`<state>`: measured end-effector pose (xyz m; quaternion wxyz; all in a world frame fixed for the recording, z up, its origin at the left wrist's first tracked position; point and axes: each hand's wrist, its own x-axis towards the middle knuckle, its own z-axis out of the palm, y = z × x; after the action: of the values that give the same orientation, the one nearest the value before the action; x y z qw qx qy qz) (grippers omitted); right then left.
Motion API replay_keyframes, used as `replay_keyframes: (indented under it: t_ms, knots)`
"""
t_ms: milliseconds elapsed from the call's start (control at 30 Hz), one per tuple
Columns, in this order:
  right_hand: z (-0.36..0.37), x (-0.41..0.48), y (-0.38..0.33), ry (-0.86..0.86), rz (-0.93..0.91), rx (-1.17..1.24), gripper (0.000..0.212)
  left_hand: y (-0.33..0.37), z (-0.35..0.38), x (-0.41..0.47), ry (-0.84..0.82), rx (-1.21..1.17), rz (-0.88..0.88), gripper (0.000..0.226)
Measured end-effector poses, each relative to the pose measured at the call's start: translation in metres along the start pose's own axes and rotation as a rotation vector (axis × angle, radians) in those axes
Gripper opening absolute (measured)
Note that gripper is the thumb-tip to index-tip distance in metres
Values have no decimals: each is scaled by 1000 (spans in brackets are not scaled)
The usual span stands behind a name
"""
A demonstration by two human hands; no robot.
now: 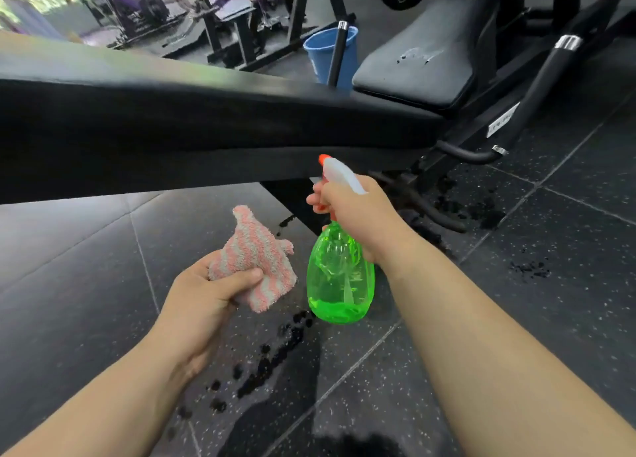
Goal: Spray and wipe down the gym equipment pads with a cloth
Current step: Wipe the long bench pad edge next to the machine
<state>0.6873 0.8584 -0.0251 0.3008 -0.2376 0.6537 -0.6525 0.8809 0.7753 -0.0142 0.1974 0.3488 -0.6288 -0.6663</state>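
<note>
Closest to the camera, two bare forearms reach forward over a dark speckled floor (516, 284) that carries dark wet spots (272, 360) between them. The left hand (203, 298) is clenched around a bunched pink-and-white striped cloth (258, 260), thumb pressed across its front, most of the cloth sticking up and out past the fingers. Just to the right of it, apart from the cloth, the right hand (358, 215) grasps the neck of a spray bottle (340, 277), fingers curled at the orange trigger. The bottle has a clear green body with a little green liquid at the bottom, a white head and an orange nozzle that points up and left toward the long black pad (172, 112) stretching across the view just beyond the hands. The nozzle sits near the pad's lower edge. More wet patches darken the floor under the black metal frame (509, 119) on the right. Farther back lies a second black pad (423, 61) with droplets on its surface. Beside it stands a blue bucket (320, 57), partly behind a black handle. Blurred purple machines (137, 5) fill the far background.
</note>
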Motion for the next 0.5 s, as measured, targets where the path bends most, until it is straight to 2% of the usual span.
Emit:
replay_keyframes:
  t_ms: [133, 300, 433, 500]
  knots:
    - [52, -15, -35, -136, -113, -47, 11, 27, -38, -16, 75, -24, 56, 37]
    - [99, -37, -68, -188, -193, -105, 31, 55, -71, -34, 173, -11, 121, 32]
    - [111, -43, -78, -277, -178, -96, 6, 68, -96, -50, 245, 70, 134, 35]
    - [119, -51, -81, -353, -159, -115, 13, 70, -108, -59, 285, 76, 123, 35]
